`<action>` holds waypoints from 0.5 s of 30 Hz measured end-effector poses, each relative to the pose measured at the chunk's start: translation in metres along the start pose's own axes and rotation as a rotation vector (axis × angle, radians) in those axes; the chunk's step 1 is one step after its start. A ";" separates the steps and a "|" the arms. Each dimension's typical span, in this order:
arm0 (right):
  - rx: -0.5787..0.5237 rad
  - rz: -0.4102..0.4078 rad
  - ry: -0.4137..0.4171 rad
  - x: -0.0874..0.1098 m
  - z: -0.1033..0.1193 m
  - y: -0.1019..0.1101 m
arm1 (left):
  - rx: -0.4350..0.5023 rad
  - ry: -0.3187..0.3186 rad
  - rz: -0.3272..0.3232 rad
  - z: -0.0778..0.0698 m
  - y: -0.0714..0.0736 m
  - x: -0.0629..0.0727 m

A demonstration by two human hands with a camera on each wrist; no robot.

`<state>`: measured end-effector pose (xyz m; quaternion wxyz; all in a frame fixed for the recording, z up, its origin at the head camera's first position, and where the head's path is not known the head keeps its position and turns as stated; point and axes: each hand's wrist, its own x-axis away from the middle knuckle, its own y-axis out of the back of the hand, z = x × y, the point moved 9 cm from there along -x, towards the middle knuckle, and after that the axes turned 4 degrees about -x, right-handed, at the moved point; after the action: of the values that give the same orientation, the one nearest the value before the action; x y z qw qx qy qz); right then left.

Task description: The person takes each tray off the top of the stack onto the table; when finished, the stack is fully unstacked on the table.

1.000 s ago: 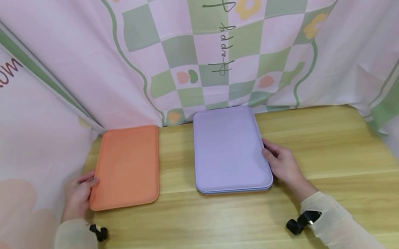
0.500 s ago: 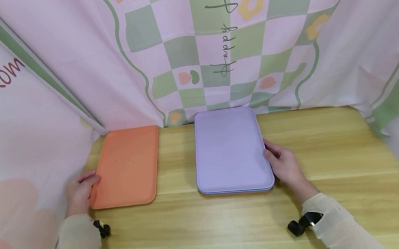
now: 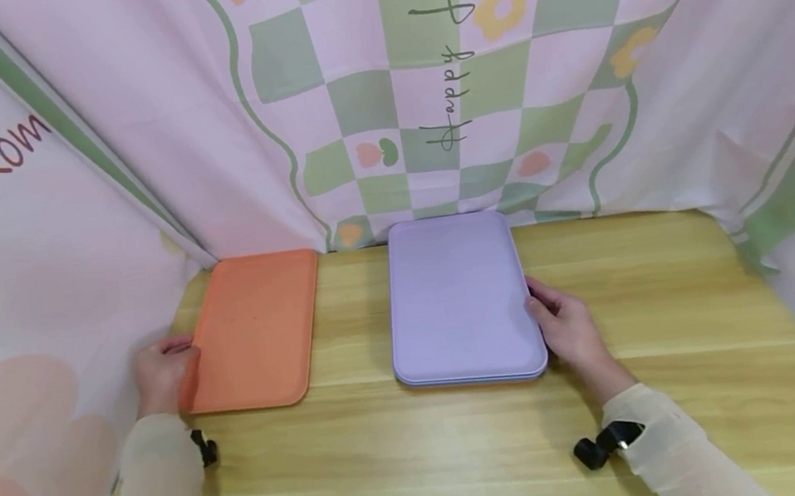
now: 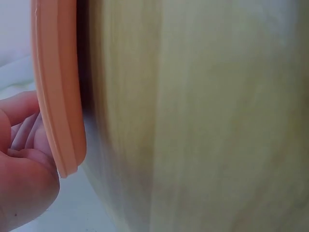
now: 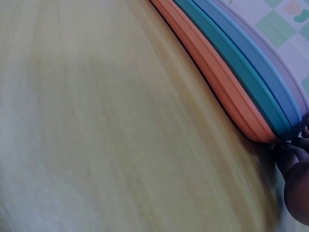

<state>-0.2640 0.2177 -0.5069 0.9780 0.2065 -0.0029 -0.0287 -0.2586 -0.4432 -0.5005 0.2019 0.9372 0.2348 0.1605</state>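
Lower left, the left hand (image 3: 164,375) pinches the left edge of an orange tray (image 3: 258,333); right of centre, the right hand (image 3: 569,330) grips the right side of a tray stack (image 3: 460,298), thumb and fingers curled at the rim. Judged risk: each hand has only one edge, so the orange tray could tip and smooth layers could shear under an uneven pull. Matte, plastic-looking rounded rectangles, the stack running lavender, blue, teal, orange downward; glossy grained wooden table (image 3: 394,449), printed checkered curtain (image 3: 422,94) at upper centre.
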 end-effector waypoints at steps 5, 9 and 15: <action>0.006 0.000 -0.002 0.001 0.002 0.000 | -0.033 -0.006 0.003 0.001 0.000 -0.002; -0.001 0.001 -0.009 0.001 0.003 0.000 | -0.056 -0.007 0.004 0.001 0.001 -0.003; 0.001 -0.006 -0.008 0.001 0.004 0.000 | -0.021 -0.003 0.015 0.000 0.000 -0.004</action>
<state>-0.2632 0.2158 -0.5036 0.9778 0.2071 -0.0063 -0.0326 -0.2615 -0.4452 -0.5014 0.2108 0.9370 0.2257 0.1632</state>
